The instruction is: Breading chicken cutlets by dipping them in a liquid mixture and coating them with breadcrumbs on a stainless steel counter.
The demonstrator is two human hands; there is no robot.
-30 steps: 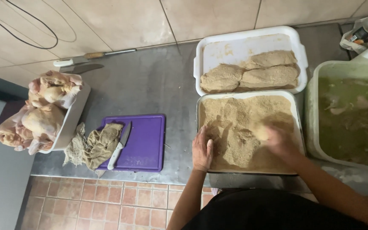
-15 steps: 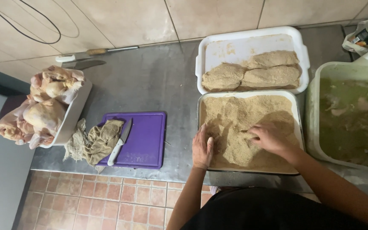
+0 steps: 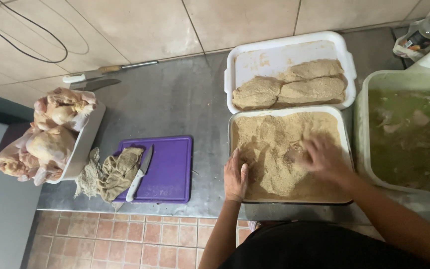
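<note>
- While the left hand (image 3: 236,175) has stayed flat on the crumbs (image 3: 274,159), fingers together at the tray (image 3: 347,144) edge, the right hand (image 3: 324,158) has swept in from the far side — blurred, fingers spread, pressing a half-buried piece (image 3: 294,152).
- Coating is mid-way — three breaded fillets (image 3: 294,84) lie in the white tub (image 3: 235,65).
- Crumbs look dry and sandy; the counter (image 3: 175,99) is dull steel.
</note>
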